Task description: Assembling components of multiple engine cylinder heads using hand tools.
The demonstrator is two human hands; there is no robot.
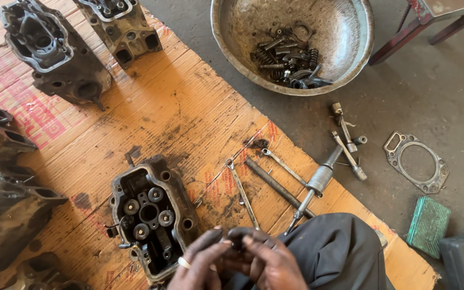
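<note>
Our left hand (202,263) and right hand (267,258) meet fingertip to fingertip, pinching something too small to tell. Just beside them on the oil-stained cardboard (178,107) sits a grimy cast cylinder head (154,215), near slim wrenches (243,193). Farther off, a dented metal bowl (345,32) holds springs.

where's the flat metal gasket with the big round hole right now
In the head view the flat metal gasket lies on the bare concrete floor at far right, above the green block and right of the loose valve tools.
</note>
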